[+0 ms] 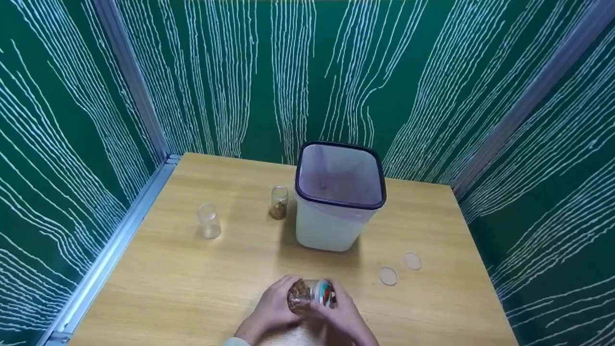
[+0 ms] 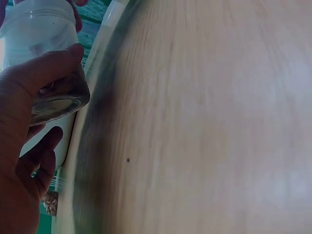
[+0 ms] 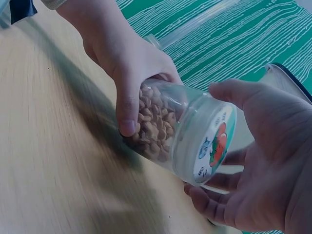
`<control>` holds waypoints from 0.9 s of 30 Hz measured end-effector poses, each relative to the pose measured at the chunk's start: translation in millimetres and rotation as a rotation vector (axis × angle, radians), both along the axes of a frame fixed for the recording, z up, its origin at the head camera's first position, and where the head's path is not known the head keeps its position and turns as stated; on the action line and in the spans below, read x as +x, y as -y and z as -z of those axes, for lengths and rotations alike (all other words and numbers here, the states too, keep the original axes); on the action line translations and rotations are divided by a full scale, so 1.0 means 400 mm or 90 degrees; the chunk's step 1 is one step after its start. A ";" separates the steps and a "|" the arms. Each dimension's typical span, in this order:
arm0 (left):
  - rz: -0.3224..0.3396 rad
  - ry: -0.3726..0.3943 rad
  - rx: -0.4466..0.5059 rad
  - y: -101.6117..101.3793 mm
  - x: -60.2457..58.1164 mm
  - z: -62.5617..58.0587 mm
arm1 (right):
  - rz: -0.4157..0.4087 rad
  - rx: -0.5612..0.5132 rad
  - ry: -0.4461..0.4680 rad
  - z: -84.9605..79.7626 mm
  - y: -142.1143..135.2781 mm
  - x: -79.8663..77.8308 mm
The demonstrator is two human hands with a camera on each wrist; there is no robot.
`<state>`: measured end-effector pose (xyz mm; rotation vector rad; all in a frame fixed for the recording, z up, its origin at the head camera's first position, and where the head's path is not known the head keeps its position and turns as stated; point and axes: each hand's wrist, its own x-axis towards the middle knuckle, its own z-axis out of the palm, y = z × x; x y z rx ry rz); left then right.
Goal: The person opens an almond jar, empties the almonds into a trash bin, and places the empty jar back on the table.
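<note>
A clear plastic jar (image 1: 299, 299), partly filled with small brown pieces, is tilted on its side between the two hands, close over the near part of the table. The left hand (image 1: 276, 305) grips its body from the left, thumb across the side in the right wrist view. At the other end is a whitish lid (image 3: 191, 141), its round top printed with a green and orange picture. The right hand (image 1: 348, 317) holds this lid end, with the thumb at the upper rim and fingers around the lower rim.
A white bin (image 1: 329, 230) with a dark rim stands behind the hands on the wooden table (image 1: 192, 278). Left of it are a small clear jar (image 1: 278, 202) with brown pieces and another clear jar (image 1: 209, 222). Two thin clear discs (image 1: 388, 276) lie at the right.
</note>
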<state>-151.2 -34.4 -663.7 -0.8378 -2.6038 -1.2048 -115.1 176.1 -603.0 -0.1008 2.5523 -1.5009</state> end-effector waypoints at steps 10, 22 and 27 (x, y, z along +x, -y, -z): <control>-0.005 0.015 0.010 0.007 0.013 0.000 | -0.050 -0.045 -0.020 0.006 -0.011 0.004; -0.001 -0.005 0.024 0.009 0.000 -0.010 | 0.000 -0.044 -0.015 0.003 -0.021 0.000; -0.011 -0.009 0.022 0.011 -0.002 -0.008 | 0.019 -0.045 0.012 0.001 -0.023 -0.001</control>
